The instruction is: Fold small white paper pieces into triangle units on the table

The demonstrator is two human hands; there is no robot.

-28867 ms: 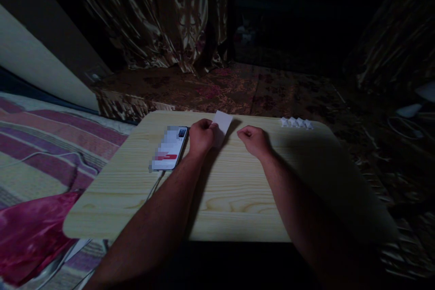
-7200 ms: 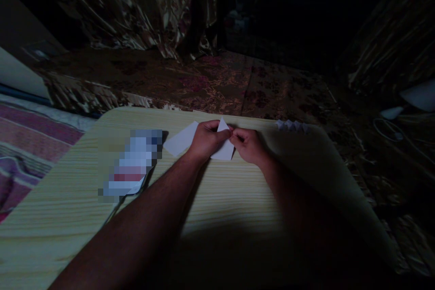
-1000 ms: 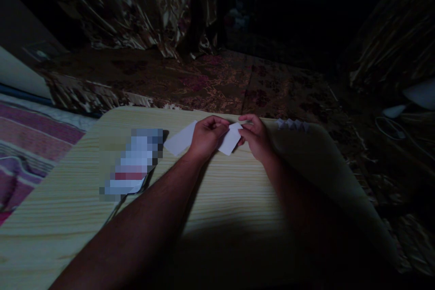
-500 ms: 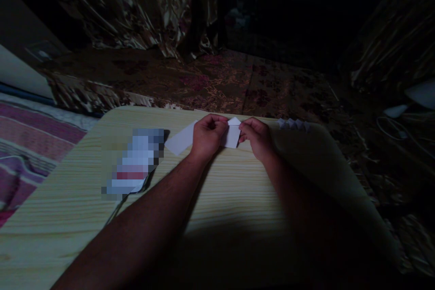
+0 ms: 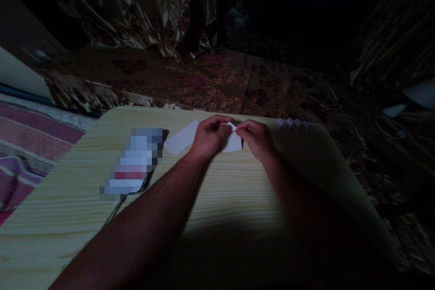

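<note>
A small white sheet of paper [image 5: 232, 145] with a folded, pointed top is held between my two hands near the far edge of the table. My left hand [image 5: 210, 135] pinches it from the left, its fingers covering part of the top. From the other side my right hand [image 5: 255, 137] grips the paper close to the same point, thumb and fingertips pressed together. The fingertips of both hands almost meet there and hide the fold. Left of my left hand lies a flat white paper strip [image 5: 181, 138], its right end partly behind the hand.
A blurred-out device [image 5: 134, 161] with a cable rests on the left of the wooden table [image 5: 231, 190]. Several small folded paper pieces [image 5: 294, 124] stand in a row at the far right edge. Patterned cloth [image 5: 204, 79] lies beyond, and a striped cover [image 5: 30, 145] is at the left.
My right hand has shifted slightly left, its fingertips now near the paper's pointed top beside my left fingers. The paper has turned a little and its tip is more covered.
</note>
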